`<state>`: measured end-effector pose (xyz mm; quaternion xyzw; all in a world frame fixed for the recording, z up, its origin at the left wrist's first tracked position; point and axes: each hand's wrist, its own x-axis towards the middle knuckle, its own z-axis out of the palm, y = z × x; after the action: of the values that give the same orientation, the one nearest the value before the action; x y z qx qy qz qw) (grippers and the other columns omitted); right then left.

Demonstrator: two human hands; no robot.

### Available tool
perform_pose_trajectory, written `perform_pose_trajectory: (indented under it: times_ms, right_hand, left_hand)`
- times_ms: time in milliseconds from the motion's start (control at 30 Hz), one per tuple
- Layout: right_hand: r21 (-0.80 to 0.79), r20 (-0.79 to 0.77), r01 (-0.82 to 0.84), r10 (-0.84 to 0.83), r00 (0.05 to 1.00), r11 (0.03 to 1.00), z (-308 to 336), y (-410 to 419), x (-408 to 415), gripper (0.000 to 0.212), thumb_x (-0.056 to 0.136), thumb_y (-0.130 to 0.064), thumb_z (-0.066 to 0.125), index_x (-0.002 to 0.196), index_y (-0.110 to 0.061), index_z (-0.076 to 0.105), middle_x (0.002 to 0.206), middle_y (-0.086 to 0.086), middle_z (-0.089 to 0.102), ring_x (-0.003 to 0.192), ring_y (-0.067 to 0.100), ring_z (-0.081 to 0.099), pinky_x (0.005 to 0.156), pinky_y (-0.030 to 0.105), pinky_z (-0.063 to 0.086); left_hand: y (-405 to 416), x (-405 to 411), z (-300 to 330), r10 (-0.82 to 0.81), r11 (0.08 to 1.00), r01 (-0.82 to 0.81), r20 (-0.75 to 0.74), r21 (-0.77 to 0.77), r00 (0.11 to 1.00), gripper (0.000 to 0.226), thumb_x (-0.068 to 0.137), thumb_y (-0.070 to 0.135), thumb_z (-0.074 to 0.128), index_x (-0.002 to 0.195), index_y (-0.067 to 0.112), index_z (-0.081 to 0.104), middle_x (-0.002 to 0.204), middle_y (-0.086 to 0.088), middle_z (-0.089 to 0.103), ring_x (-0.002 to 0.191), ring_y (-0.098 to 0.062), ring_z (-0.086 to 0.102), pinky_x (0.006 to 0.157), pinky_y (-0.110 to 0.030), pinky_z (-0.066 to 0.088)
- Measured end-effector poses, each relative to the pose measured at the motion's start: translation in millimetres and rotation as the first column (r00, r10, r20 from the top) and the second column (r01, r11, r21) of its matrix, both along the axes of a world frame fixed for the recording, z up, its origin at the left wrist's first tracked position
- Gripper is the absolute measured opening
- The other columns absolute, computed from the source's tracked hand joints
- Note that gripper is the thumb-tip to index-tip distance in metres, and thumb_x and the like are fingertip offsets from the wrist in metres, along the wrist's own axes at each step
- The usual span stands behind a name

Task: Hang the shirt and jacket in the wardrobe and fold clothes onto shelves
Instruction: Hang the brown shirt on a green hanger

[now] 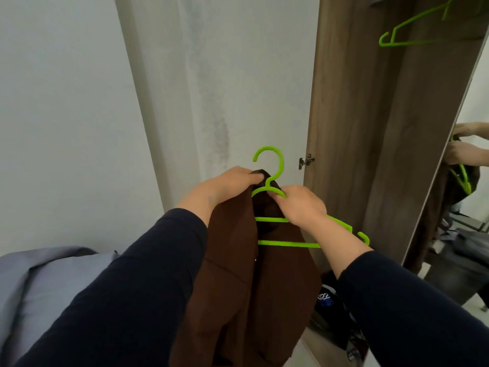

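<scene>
A brown garment (238,274) hangs down in front of me, partly draped on a bright green plastic hanger (275,221). My left hand (227,185) grips the garment's top edge beside the hanger's hook. My right hand (299,205) holds the hanger's right shoulder, fingers curled round the plastic. The hanger's left arm is hidden under the cloth; its right end sticks out bare. The open wardrobe (352,128) stands to the right, with a second green hanger (412,27) hanging empty inside near the top.
A mirror on the wardrobe door (465,181) at the right edge reflects my hands and the garment. Dark clothes (333,308) lie on the wardrobe floor. Grey-blue fabric (47,282) lies at the lower left. A white wall (79,102) fills the left.
</scene>
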<state>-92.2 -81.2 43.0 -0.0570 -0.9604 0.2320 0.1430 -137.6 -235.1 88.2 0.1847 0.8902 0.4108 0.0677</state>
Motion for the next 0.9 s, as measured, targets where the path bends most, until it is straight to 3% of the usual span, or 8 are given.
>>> perform_pose_trajectory:
  times_ms: [100,233,300,433,567,633,733,900]
  right_hand:
    - [0.013,-0.01,0.107,-0.106,0.994,0.994,-3.4,3.4,-0.7,0.04,0.097,-0.054,0.033,0.086,-0.025,0.058,0.085,0.001,0.055,0.078,0.026,0.051,0.064,0.031,0.04]
    - [-0.016,-0.031,0.161,-0.162,0.986,0.987,-5.6,5.0,-1.6,0.04,0.099,-0.048,0.033,0.092,-0.018,0.06,0.095,0.007,0.061,0.08,0.027,0.052,0.065,0.031,0.039]
    - [-0.006,-0.042,0.179,-0.18,0.983,0.984,-2.7,3.5,-2.1,0.041,0.099,-0.047,0.033,0.096,-0.016,0.06,0.099,0.007,0.06,0.088,0.03,0.056,0.067,0.031,0.039]
    - [-0.009,-0.083,0.163,-0.163,0.983,0.987,3.2,10.9,-2.4,0.04,0.099,-0.049,0.032,0.086,-0.018,0.054,0.093,0.007,0.059,0.081,0.028,0.053,0.066,0.032,0.04]
    - [0.043,-0.159,0.088,-0.08,0.984,0.995,9.2,17.8,4.3,0.04,0.098,-0.051,0.032,0.082,-0.02,0.051,0.081,0.003,0.053,0.077,0.029,0.051,0.063,0.033,0.039]
    - [0.041,-0.205,0.051,-0.041,0.978,0.998,13.8,19.5,8.6,0.039,0.099,-0.049,0.033,0.083,-0.02,0.053,0.079,0.003,0.052,0.075,0.028,0.046,0.063,0.034,0.037]
    - [0.053,-0.279,0.016,0.0,0.96,0.998,19.3,22.7,12.6,0.039,0.098,-0.048,0.032,0.08,-0.021,0.054,0.078,0.004,0.056,0.073,0.028,0.045,0.063,0.035,0.038]
    - [0.097,-0.293,0.01,0.019,0.956,0.995,28.8,26.3,16.6,0.04,0.099,-0.049,0.031,0.07,-0.027,0.048,0.07,0.0,0.056,0.07,0.029,0.05,0.061,0.035,0.041]
  left_hand:
    - [-11.4,-0.7,-21.8,0.021,0.97,-0.084,-0.266,-0.227,0.964,0.029,0.089,0.036,0.051,0.114,0.025,0.061,0.112,0.0,0.063,0.109,-0.022,0.057,0.095,-0.039,0.044]
    - [-28.0,6.2,-51.4,0.11,0.849,-0.316,-0.443,-0.424,0.89,0.074,0.076,0.038,0.063,0.141,0.034,0.029,0.14,0.003,0.036,0.127,-0.024,0.038,0.096,-0.046,0.038]
    - [-35.1,9.3,-62.7,0.178,0.79,-0.418,-0.485,-0.448,0.856,0.078,0.076,0.03,0.066,0.142,0.029,0.024,0.14,-0.001,0.027,0.127,-0.027,0.033,0.09,-0.044,0.041]
    - [-58.0,5.2,-63.3,0.364,0.865,-0.492,-0.552,-0.097,0.75,0.021,0.095,0.018,0.048,0.113,0.019,0.058,0.11,-0.005,0.059,0.099,-0.027,0.057,0.068,-0.031,0.04]
    - [-67.5,-1.7,-43.1,0.382,0.924,-0.326,-0.491,0.2,0.783,0.024,0.096,0.008,0.044,0.103,0.014,0.066,0.09,-0.002,0.063,0.09,-0.024,0.06,0.072,-0.025,0.04]
    - [-68.1,-5.2,-33.7,0.306,0.951,-0.28,-0.506,0.129,0.807,0.025,0.099,0.023,0.045,0.102,0.011,0.067,0.091,-0.002,0.06,0.093,-0.024,0.058,0.075,-0.025,0.039]
    - [-71.5,-11.9,-22.1,0.249,0.934,-0.35,-0.579,-0.068,0.776,0.051,0.098,0.045,0.036,0.102,0.006,0.069,0.107,-0.002,0.053,0.108,-0.024,0.043,0.088,-0.028,0.034]
    - [-87.3,-17.3,-6.7,0.066,0.903,-0.358,-0.747,-0.236,0.661,0.06,0.097,0.05,0.027,0.101,0.014,0.075,0.123,0.007,0.053,0.108,-0.023,0.034,0.1,-0.028,0.027]
